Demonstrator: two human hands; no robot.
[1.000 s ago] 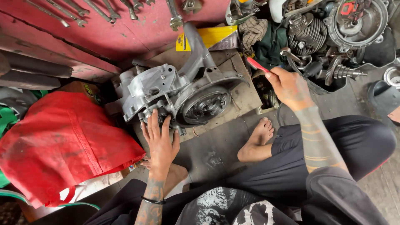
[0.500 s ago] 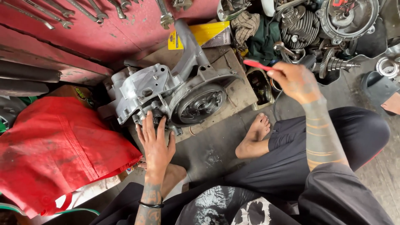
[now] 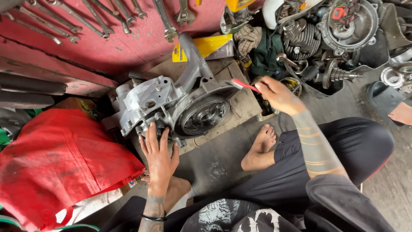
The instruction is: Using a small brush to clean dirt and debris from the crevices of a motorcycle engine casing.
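Observation:
A grey metal engine casing (image 3: 171, 105) lies on a flat wooden board (image 3: 240, 107) on the floor in front of me. My left hand (image 3: 159, 157) rests flat with fingers spread on the casing's near edge. My right hand (image 3: 279, 94) grips a small red-handled brush (image 3: 242, 84), its head touching the casing's right rim beside the round cover (image 3: 201, 116). My bare foot (image 3: 259, 146) lies just right of the board.
Several spanners (image 3: 107, 17) lie on a red surface at the back. A red cloth (image 3: 60, 159) covers something at the left. Engine parts, gears and a finned cylinder (image 3: 309, 41) pile up at the back right. A yellow packet (image 3: 206, 45) sits behind the casing.
My right hand has carried the red brush leftward and down onto the casing's right rim. My left hand stays on the casing's near edge.

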